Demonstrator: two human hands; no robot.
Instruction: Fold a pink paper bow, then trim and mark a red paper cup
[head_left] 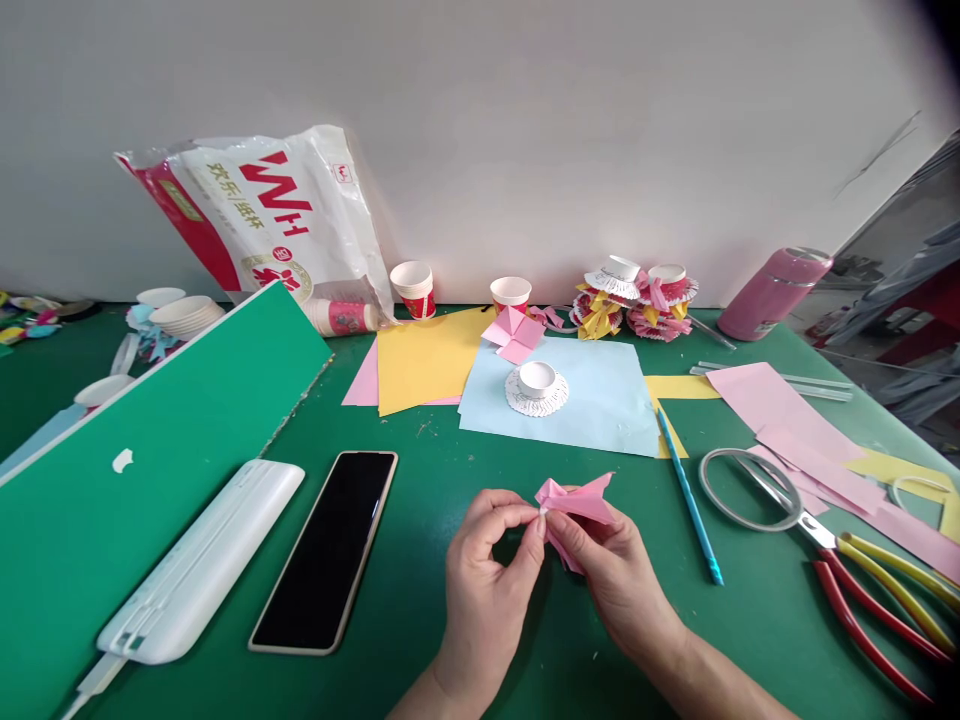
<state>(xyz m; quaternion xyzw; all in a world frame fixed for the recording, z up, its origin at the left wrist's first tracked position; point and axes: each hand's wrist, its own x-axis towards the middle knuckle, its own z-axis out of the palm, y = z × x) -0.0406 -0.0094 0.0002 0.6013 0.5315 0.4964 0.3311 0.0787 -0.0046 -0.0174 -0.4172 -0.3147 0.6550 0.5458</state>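
Both of my hands meet over the green table near its front edge. My right hand [611,575] grips a folded pink paper piece [576,500] from below, and its points stick up and to the right. My left hand [487,565] pinches the left tip of the same pink paper between thumb and forefinger. A blue pencil [690,497] lies just right of my hands. Behind them a white cut paper cup [537,387] rests on a light blue sheet [607,400].
A black phone [330,548], a white case [202,560] and a green laptop [112,470] lie at left. Scissors [780,500], pliers [885,610] and pink paper strips [810,440] are at right. Yellow paper [424,360], red cups [414,289], finished paper decorations [634,297], a pink bottle [772,292] and a cup bag [277,215] stand at the back.
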